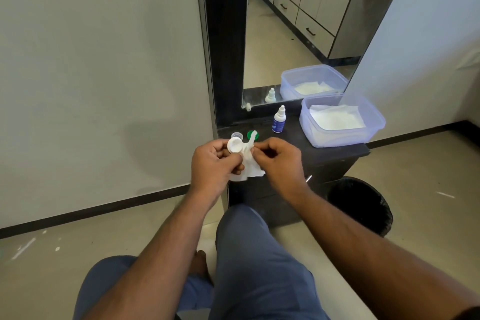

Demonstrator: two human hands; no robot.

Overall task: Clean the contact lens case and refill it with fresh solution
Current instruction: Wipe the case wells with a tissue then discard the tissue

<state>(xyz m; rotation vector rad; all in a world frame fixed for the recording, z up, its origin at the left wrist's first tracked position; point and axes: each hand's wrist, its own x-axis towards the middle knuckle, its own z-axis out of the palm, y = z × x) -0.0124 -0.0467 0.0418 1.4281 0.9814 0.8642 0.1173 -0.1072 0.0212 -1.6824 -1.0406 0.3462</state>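
Here the left hand [213, 161] holds the white cap [235, 145] hollow-side up.

head cam | looks forward-down | close over hands [246, 161]

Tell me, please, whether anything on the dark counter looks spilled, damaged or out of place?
Nothing stands out. The solution bottle stands upright and capped, the tissue tub sits squarely, and a green cap lies loose beside the hands, as expected while the left hand and right hand wipe the case.
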